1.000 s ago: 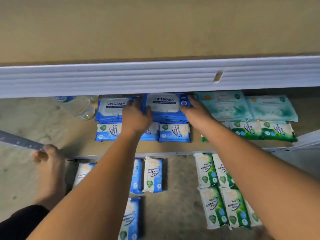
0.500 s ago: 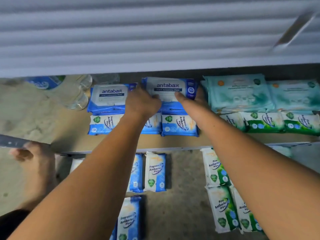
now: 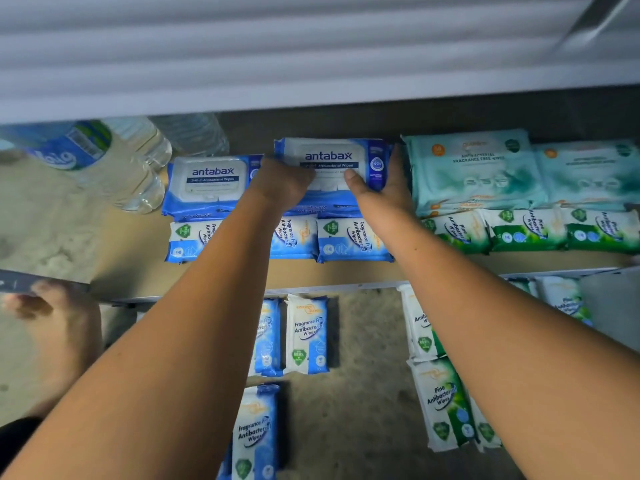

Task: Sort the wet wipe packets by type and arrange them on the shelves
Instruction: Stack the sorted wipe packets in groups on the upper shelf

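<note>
A blue and white antabax packet (image 3: 332, 157) lies on top of a stack at the back of the wooden shelf (image 3: 138, 271). My left hand (image 3: 280, 183) grips its left end. My right hand (image 3: 381, 192) holds its right end, thumb on top. A second antabax stack (image 3: 211, 181) sits just to the left. In front lie blue fragrance-free packets (image 3: 349, 240). Teal packets (image 3: 474, 171) and green pine packets (image 3: 526, 230) fill the shelf's right side.
Water bottles (image 3: 114, 161) lie at the shelf's back left. An upper white shelf (image 3: 311, 46) overhangs everything. On the floor below lie more blue packets (image 3: 306, 334) and pine packets (image 3: 440, 403). A bare foot (image 3: 59, 327) is at the left.
The view has dropped closer under the upper shelf. Both hands stay on the right antabax packet, and my right thumb has come onto its top face.
</note>
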`<state>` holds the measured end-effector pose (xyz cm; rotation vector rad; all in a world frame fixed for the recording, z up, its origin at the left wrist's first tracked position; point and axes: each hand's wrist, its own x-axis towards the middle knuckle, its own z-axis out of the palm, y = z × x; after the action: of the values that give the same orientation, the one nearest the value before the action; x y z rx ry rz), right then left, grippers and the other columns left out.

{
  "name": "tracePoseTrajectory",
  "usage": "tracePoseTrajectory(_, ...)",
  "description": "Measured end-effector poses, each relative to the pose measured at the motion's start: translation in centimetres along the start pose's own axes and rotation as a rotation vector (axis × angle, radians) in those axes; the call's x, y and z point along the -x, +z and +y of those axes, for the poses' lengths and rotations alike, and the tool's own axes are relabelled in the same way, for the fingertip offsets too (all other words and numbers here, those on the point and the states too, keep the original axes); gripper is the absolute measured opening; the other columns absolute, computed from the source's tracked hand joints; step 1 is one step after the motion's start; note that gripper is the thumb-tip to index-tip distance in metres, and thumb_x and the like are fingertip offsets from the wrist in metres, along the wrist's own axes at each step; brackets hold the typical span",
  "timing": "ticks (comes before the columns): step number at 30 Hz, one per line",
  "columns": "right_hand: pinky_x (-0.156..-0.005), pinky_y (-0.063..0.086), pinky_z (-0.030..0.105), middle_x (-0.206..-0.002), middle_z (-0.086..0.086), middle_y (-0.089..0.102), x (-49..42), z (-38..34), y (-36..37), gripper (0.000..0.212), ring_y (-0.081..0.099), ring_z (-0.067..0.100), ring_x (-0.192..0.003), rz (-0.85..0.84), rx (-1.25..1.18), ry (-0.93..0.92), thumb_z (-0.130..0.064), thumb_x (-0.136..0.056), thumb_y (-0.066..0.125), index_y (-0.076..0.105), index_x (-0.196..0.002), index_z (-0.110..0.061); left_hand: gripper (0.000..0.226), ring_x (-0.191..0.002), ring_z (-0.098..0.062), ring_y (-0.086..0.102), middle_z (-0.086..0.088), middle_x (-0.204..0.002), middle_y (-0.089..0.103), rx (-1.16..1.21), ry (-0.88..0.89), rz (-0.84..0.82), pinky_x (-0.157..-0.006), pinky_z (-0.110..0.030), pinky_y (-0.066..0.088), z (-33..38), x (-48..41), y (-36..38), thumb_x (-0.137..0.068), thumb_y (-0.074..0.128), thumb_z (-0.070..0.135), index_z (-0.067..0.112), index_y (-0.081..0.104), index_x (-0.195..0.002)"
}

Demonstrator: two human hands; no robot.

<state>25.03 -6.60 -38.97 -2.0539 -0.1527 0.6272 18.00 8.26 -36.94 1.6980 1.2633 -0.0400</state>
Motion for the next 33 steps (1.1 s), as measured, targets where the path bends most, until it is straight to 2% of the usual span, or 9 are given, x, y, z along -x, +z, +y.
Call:
tracePoseTrajectory(6, -0.100, 0.028, 0.018, -0.159, -0.009, 0.033, 0.5, 0.2, 0.2, 0.088, 0.039, 0.016, -0.142, 0.027, -0.037, -0.083, -0.043, -0.094, 0.066, 0.005, -0.158, -0.044, 0.057, -0.109, -0.021, 0.060, 0.001, -0.125, 0.062, 0.088, 0.096, 0.020, -0.098, -0.038, 0.051, -1.5, 0.4, -0.3, -0.089, 0.072, 0.036, 0.016, 0.047, -0.137)
tracePoseTrajectory(9, -0.098, 0.034, 0.017, -0.155, -0.008, 0.039, 0.4, -0.3, 0.1, 0.085, 0.046, 0.014, -0.135, 0.029, -0.032, -0.117, -0.042, -0.095, 0.064, 0.006, -0.158, -0.044, 0.054, -0.109, -0.017, 0.063, 0.006, -0.121, 0.063, 0.159, 0.159, 0.044, -0.093, -0.033, 0.052, -1.9, 0.9, -0.3, -0.089, 0.072, 0.036, 0.020, 0.047, -0.135)
tracePoseTrajectory(13, -0.107, 0.046, 0.035, -0.148, -0.007, 0.050, 0.6, -1.8, -0.1, 0.087, 0.055, 0.015, -0.127, 0.050, -0.033, -0.170, -0.052, -0.088, 0.063, 0.010, -0.157, -0.047, 0.071, -0.105, -0.011, 0.065, 0.010, -0.124, 0.062, 0.289, 0.307, 0.111, -0.091, -0.032, 0.055, -2.1, 2.2, -0.7, -0.086, 0.077, 0.033, 0.029, 0.034, -0.142)
tracePoseTrajectory(16, -0.099, 0.046, 0.022, -0.141, -0.010, 0.057, 1.6, -2.9, -1.2, 0.082, 0.060, 0.008, -0.119, 0.080, -0.057, -0.190, -0.047, -0.088, 0.065, 0.020, -0.157, -0.042, 0.077, -0.116, -0.012, 0.064, 0.015, -0.136, 0.058, 0.258, 0.423, 0.128, -0.096, -0.036, 0.055, -2.4, 4.0, -1.2, -0.084, 0.074, 0.046, 0.043, 0.029, -0.146)
tracePoseTrajectory(18, -0.093, 0.044, 0.018, -0.135, -0.011, 0.060, 3.3, -3.2, -2.2, 0.081, 0.061, 0.007, -0.113, 0.075, -0.045, -0.197, -0.045, -0.088, 0.066, 0.022, -0.155, -0.044, 0.070, -0.120, -0.005, 0.059, 0.022, -0.139, 0.054, 0.213, 0.447, 0.132, -0.098, -0.028, 0.050, -2.7, 6.2, -1.3, -0.089, 0.069, 0.052, 0.046, 0.031, -0.148)
tracePoseTrajectory(21, -0.094, 0.048, 0.027, -0.130, -0.003, 0.061, 7.5, -3.1, -3.7, 0.092, 0.064, 0.015, -0.107, 0.051, -0.021, -0.124, -0.054, -0.074, 0.063, 0.014, -0.151, -0.057, 0.069, -0.112, 0.018, 0.049, 0.033, -0.131, 0.051, 0.234, 0.418, 0.129, -0.097, -0.014, 0.039, -4.0, 10.6, -1.0, -0.091, 0.065, 0.054, 0.045, 0.031, -0.151)
tracePoseTrajectory(24, -0.100, 0.050, 0.036, -0.133, -0.004, 0.060, 12.7, -2.6, -6.0, 0.096, 0.065, 0.017, -0.109, 0.016, -0.032, -0.030, -0.053, -0.070, 0.064, 0.010, -0.150, -0.058, 0.067, -0.124, 0.013, 0.042, 0.030, -0.137, 0.044, 0.253, 0.378, 0.085, -0.105, -0.021, 0.035, -4.8, 15.6, -1.0, -0.092, 0.066, 0.053, 0.048, 0.033, -0.149)
tracePoseTrajectory(28, -0.099, 0.050, 0.035, -0.136, -0.010, 0.061, 18.5, -2.2, -8.6, 0.090, 0.063, 0.014, -0.113, 0.053, -0.093, -0.030, -0.038, -0.083, 0.069, 0.015, -0.154, -0.049, 0.063, -0.114, 0.032, 0.036, 0.039, -0.133, 0.041, 0.275, 0.433, 0.041, -0.108, -0.021, 0.035, -4.9, 21.2, -1.1, -0.095, 0.066, 0.042, 0.042, 0.035, -0.150)
tracePoseTrajectory(33, -0.095, 0.052, 0.038, -0.130, -0.013, 0.062, 24.1, -4.3, -11.1, 0.092, 0.064, 0.013, -0.105, 0.064, -0.147, -0.094, -0.037, -0.082, 0.069, 0.014, -0.154, -0.051, 0.062, -0.127, 0.004, 0.047, 0.023, -0.142, 0.049, 0.262, 0.496, 0.073, -0.108, -0.028, 0.042, -4.0, 26.7, -3.8, -0.094, 0.066, 0.046, 0.046, 0.037, -0.148)
